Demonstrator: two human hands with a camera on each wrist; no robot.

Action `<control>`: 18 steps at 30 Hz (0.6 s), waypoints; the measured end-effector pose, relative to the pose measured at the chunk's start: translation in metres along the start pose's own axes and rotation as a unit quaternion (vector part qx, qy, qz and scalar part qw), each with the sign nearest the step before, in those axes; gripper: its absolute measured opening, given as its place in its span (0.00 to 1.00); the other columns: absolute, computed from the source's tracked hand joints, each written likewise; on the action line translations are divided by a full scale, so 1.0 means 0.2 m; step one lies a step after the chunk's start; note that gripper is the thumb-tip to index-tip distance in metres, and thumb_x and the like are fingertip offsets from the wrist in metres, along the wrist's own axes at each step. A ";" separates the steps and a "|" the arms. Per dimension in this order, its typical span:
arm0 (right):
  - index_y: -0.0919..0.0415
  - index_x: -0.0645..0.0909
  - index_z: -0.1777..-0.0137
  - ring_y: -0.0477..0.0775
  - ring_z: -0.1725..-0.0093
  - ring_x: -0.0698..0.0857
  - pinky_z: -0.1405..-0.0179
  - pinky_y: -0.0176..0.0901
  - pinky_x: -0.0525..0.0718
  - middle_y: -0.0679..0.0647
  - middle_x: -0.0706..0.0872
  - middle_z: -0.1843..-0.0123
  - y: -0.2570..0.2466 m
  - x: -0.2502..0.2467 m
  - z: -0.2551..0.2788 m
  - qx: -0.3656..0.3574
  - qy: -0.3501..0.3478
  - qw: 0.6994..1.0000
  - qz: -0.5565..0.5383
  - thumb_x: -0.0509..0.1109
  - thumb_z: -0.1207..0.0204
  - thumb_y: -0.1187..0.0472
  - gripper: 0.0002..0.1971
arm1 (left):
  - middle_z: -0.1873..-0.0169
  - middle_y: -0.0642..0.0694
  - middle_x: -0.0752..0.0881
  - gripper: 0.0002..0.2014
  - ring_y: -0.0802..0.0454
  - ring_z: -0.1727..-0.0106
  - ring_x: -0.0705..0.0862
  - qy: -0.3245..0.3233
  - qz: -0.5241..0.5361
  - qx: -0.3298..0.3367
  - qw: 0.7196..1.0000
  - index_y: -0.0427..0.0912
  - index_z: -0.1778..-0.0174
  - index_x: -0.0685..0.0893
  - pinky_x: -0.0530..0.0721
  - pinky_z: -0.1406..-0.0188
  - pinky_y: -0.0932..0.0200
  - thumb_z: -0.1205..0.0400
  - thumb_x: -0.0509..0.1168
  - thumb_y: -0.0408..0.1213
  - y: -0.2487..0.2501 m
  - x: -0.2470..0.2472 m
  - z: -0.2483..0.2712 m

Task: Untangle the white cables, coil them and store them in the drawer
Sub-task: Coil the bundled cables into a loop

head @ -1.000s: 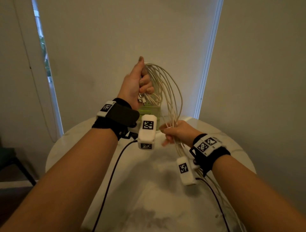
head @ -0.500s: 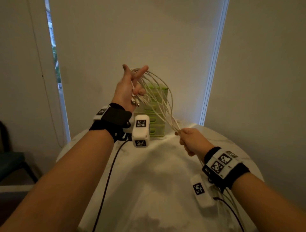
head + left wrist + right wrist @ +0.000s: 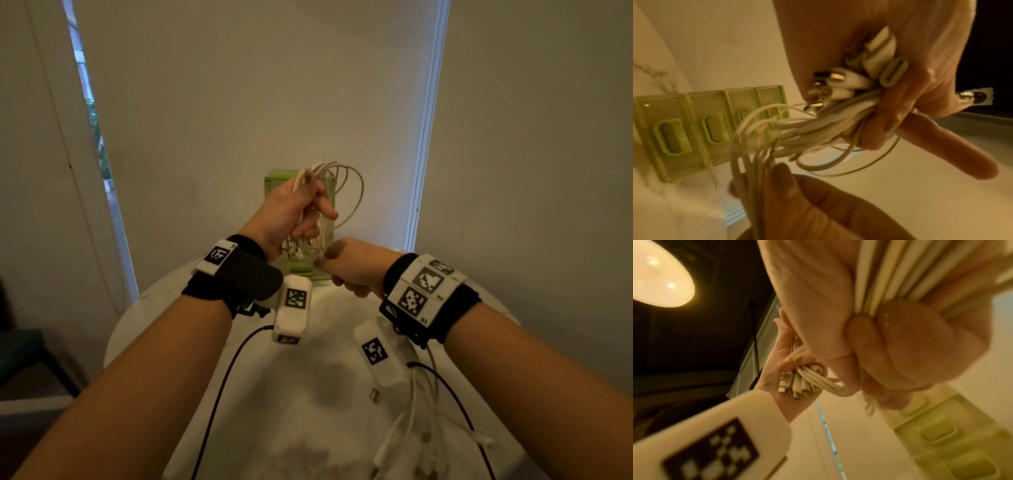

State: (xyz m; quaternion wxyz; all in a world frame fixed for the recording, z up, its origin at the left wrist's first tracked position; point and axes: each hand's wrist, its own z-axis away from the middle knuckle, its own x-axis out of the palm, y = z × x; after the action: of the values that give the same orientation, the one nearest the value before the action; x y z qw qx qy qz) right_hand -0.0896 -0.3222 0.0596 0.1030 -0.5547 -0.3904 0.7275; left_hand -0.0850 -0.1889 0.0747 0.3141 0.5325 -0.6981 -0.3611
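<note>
A bundle of white cables (image 3: pixel 329 202) is held up over the round white table (image 3: pixel 144 308). My left hand (image 3: pixel 294 212) grips the looped part, its index finger sticking out, and several plug ends (image 3: pixel 840 84) poke from its palm. My right hand (image 3: pixel 352 267) sits just below and right of it, fist closed round the strands (image 3: pixel 885 272) running down. The loose cable tails (image 3: pixel 411 431) trail on the table under my right forearm. Behind the hands stands the green drawer unit (image 3: pixel 274 181), its drawers (image 3: pixel 672 134) closed.
Black wrist-camera leads (image 3: pixel 222 380) hang from both wrists across the table. A dark chair (image 3: pixel 24 356) stands at the left, beside the table. A window strip (image 3: pixel 92 113) and blinds fill the wall behind.
My left hand has dropped from its raised spot and closed round the loops. My right hand has risen to meet it just under the bundle, still holding the strands.
</note>
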 end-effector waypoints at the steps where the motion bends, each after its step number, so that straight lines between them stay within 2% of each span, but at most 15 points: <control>1: 0.64 0.77 0.55 0.52 0.74 0.70 0.77 0.41 0.70 0.58 0.75 0.67 0.00 0.00 0.01 -0.030 -0.007 0.997 0.073 0.63 0.20 0.53 0.13 | 0.76 0.49 0.88 0.20 0.61 0.90 0.63 -0.003 -0.007 -0.003 1.000 0.42 0.59 0.73 0.68 0.85 0.69 0.28 0.59 0.58 0.00 0.00 0.01; 4: 0.67 0.81 0.55 0.52 0.69 0.75 0.73 0.39 0.73 0.55 0.77 0.66 -0.03 0.01 0.05 -0.101 -0.026 0.957 0.271 0.70 0.25 0.56 0.12 | 0.76 0.47 0.87 0.14 0.60 0.89 0.64 -0.002 -0.042 -0.018 0.999 0.42 0.58 0.73 0.69 0.85 0.69 0.15 0.51 0.47 -0.03 0.00 0.03; 7: 0.71 0.82 0.59 0.54 0.67 0.74 0.73 0.37 0.70 0.54 0.74 0.69 -0.08 0.00 0.09 -0.166 -0.003 0.924 0.345 0.69 0.28 0.66 0.06 | 0.76 0.48 0.87 0.12 0.61 0.89 0.65 0.015 -0.077 -0.039 0.996 0.41 0.58 0.72 0.68 0.88 0.70 0.13 0.51 0.42 -0.05 0.02 0.04; 9: 0.69 0.84 0.59 0.53 0.69 0.76 0.74 0.37 0.75 0.49 0.71 0.68 -0.09 -0.01 0.13 -0.190 0.001 0.923 0.336 0.70 0.28 0.66 0.05 | 0.76 0.49 0.86 0.11 0.62 0.89 0.65 0.041 -0.081 -0.051 0.995 0.40 0.57 0.72 0.67 0.89 0.71 0.13 0.52 0.40 -0.06 0.01 0.05; 11: 0.65 0.87 0.51 0.51 0.68 0.78 0.76 0.31 0.78 0.47 0.74 0.64 -0.11 -0.04 0.15 -0.203 -0.003 0.927 0.314 0.69 0.26 0.64 0.08 | 0.72 0.47 0.84 0.11 0.62 0.87 0.67 0.059 -0.086 -0.053 0.993 0.40 0.57 0.74 0.68 0.88 0.70 0.13 0.53 0.40 -0.08 0.00 0.04; 13: 0.61 0.87 0.46 0.50 0.60 0.79 0.67 0.30 0.77 0.47 0.79 0.61 -0.11 -0.05 0.16 -0.228 0.008 0.926 0.300 0.68 0.25 0.65 0.10 | 0.68 0.48 0.83 0.09 0.60 0.79 0.73 0.062 -0.112 -0.057 0.990 0.42 0.57 0.76 0.73 0.81 0.68 0.13 0.55 0.40 -0.10 0.01 0.04; 16: 0.59 0.86 0.44 0.51 0.51 0.81 0.49 0.43 0.81 0.54 0.88 0.50 -0.09 -0.06 0.15 -0.273 0.082 0.923 0.259 0.66 0.23 0.64 0.11 | 0.60 0.46 0.84 0.06 0.56 0.63 0.82 0.053 -0.125 -0.072 0.988 0.40 0.49 0.80 0.84 0.66 0.65 0.15 0.59 0.34 -0.10 0.01 0.04; 18: 0.59 0.87 0.45 0.50 0.52 0.82 0.48 0.46 0.81 0.50 0.88 0.52 -0.08 -0.06 0.15 -0.289 0.112 0.926 0.217 0.67 0.23 0.63 0.10 | 0.61 0.47 0.85 0.06 0.56 0.65 0.82 0.052 -0.142 -0.068 0.986 0.39 0.48 0.80 0.83 0.68 0.65 0.15 0.59 0.34 -0.10 0.00 0.03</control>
State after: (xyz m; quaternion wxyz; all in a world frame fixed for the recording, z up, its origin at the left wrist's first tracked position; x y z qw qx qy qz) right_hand -0.1161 -0.3326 0.0815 -0.1790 -0.7090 -0.4402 0.5210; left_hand -0.0807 -0.1917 0.0552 0.3311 0.6214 -0.5720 -0.4208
